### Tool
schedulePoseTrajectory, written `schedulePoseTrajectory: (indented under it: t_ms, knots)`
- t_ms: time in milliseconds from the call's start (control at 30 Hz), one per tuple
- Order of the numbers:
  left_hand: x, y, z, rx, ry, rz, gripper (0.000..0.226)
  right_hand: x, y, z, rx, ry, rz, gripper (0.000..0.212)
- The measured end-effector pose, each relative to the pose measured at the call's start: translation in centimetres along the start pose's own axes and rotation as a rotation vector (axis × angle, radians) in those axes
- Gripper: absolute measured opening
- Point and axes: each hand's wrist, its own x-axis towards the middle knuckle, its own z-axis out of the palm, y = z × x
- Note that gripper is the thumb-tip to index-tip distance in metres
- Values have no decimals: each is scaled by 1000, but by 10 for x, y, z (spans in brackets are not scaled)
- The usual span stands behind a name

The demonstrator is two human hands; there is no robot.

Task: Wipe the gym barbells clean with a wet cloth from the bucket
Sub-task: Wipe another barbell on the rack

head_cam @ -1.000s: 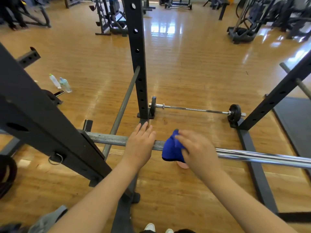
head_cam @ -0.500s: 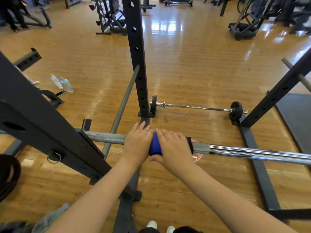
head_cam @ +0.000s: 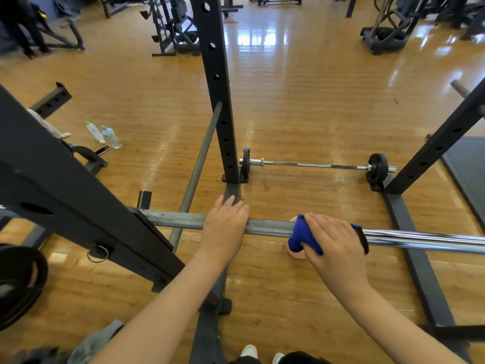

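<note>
Fingers (head_cam: pixel 324 227) of the right hand (head_cam: pixel 334 245) curl over a blue cloth (head_cam: pixel 301 236) and clamp it around the barbell (head_cam: pixel 270 227), while the left hand (head_cam: pixel 225 227) lies flat on the bar, fingers straight and close together, pressing on top and gripping nothing. Half a second ago the two hands were touching with the cloth squeezed between them; now the right hand and cloth sit further right along the bar, and a stretch of dull grey shaft shows between the hands. That barbell runs across the near side of the black squat rack (head_cam: pixel 217 82), held at its left end in the rack's sloping upright. It is rough and grey from there to the cloth, and bright chrome to the right of the right hand. The cloth wraps the bar closely, with a dark edge showing past the little finger. A second barbell (head_cam: pixel 315 164) with small black plates lies on the wooden floor (head_cam: pixel 301 88) beyond, between the far uprights. A pink bucket (head_cam: pixel 295 253) shows partly under the cloth. Two water bottles (head_cam: pixel 103 134) stand on the floor at left.
</note>
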Motion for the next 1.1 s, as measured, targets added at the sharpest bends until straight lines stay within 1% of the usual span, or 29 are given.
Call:
schedulePoseTrajectory:
  t_ms: [67,133,233,300,367,400,467,500,533,600,667,700,767,867,933,967,1033,1100]
  knots:
    - [1,-1,0,-3,-6,15,56,11,-20,10,3,-19,-39,63]
    - [5,-4,0,17,-32,28,50,27,-45,18,25,-72,-104,68]
    - [7,-4,-3,56,-187,48,39,42,-69,22,45,-161,-155,72]
    - [10,-3,-7,47,-268,33,30,38,-58,17,57,-173,-156,72]
    - [17,-2,-15,43,-364,2,20,21,-34,9,44,-129,-125,73]
    - [23,-4,-18,48,-430,-4,19,13,-23,6,32,-93,-95,72]
    - [30,-6,-22,24,-540,-6,26,6,-15,5,20,-44,-32,70]
    - [31,-7,-21,13,-545,18,33,7,-18,8,20,-37,-12,68]
    - [29,-8,-20,13,-511,54,42,9,-23,12,21,-37,-8,67]
    - [17,-15,-18,38,-390,94,63,20,-41,18,24,-45,-47,63]
    - [0,-30,-17,96,-220,62,76,32,-60,26,37,-60,-110,63]
    - [-7,-39,-17,137,-170,22,80,39,-71,31,40,-66,-142,63]
    - [-15,-56,-13,194,-89,-17,81,50,-90,41,51,-79,-192,62]
    - [-14,-66,-2,179,-38,5,63,53,-98,45,62,-117,-213,63]
    - [-10,-64,-3,123,-70,39,51,44,-81,38,71,-108,-220,66]
    - [-9,-63,-7,129,-117,54,42,38,-70,34,67,-87,-223,65]
    - [-3,-67,-14,124,-305,3,22,28,-53,29,46,-27,-215,61]
    - [4,-68,-17,86,-431,-4,21,25,-52,30,31,-6,-166,60]
